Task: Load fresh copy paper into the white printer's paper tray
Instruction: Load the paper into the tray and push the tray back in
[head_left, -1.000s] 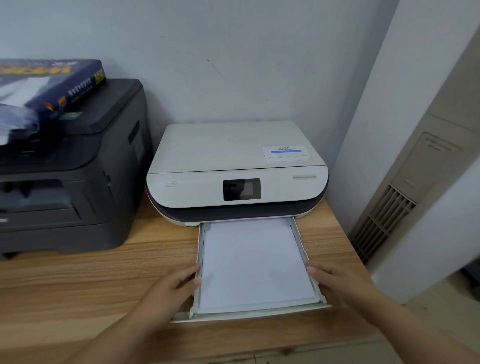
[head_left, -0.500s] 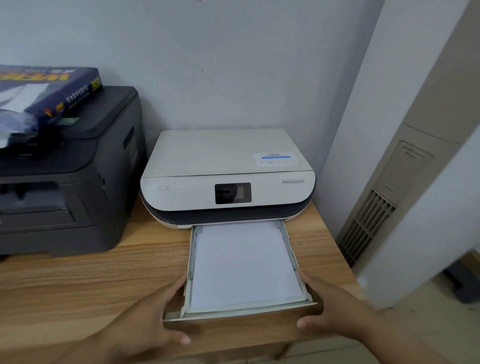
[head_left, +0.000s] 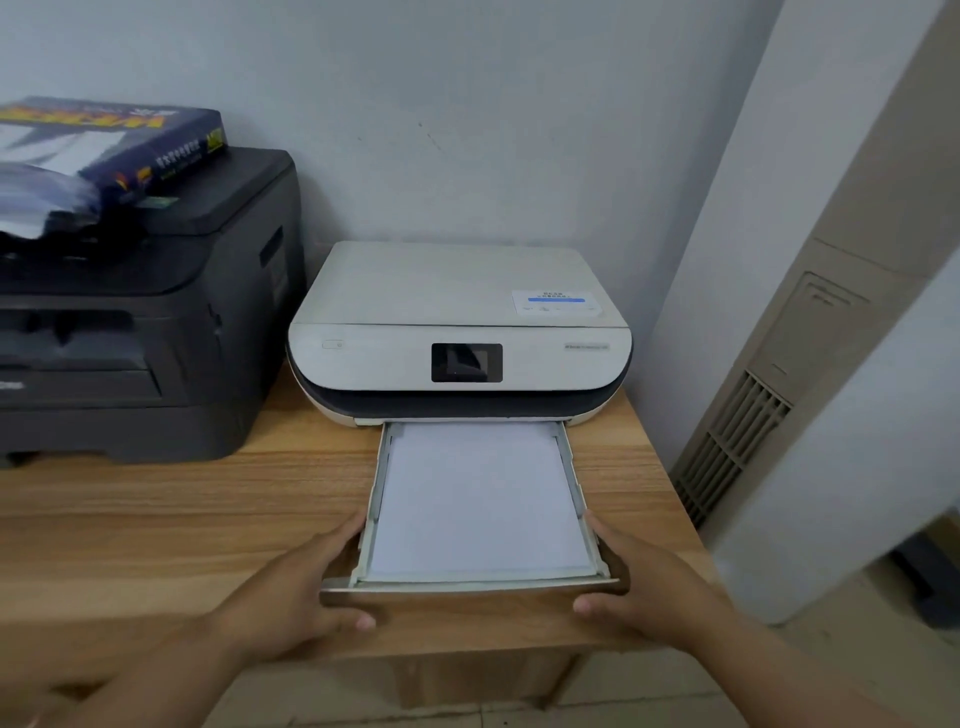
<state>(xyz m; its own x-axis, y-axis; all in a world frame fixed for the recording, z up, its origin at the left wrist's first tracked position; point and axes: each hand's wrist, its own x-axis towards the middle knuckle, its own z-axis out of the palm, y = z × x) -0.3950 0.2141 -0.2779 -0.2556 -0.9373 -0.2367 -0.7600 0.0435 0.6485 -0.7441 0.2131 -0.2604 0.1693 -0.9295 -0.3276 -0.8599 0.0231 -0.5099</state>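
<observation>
The white printer (head_left: 457, 332) sits on a wooden table (head_left: 156, 509) against the wall. Its paper tray (head_left: 470, 586) is pulled out toward me, with a flat stack of white paper (head_left: 478, 499) lying inside. My left hand (head_left: 296, 597) grips the tray's front left corner, thumb at the front and fingers along the side wall. My right hand (head_left: 644, 587) holds the front right corner the same way.
A black printer (head_left: 140, 322) stands to the left, with an opened blue ream of copy paper (head_left: 109, 145) on top. A beige floor-standing air conditioner (head_left: 810, 353) is beyond the table's right edge. The tray's front overhangs the table's near edge.
Both hands moved from the tray's sides to its front corners and closed on them. The view shifted, so the printer sits farther off in the frame.
</observation>
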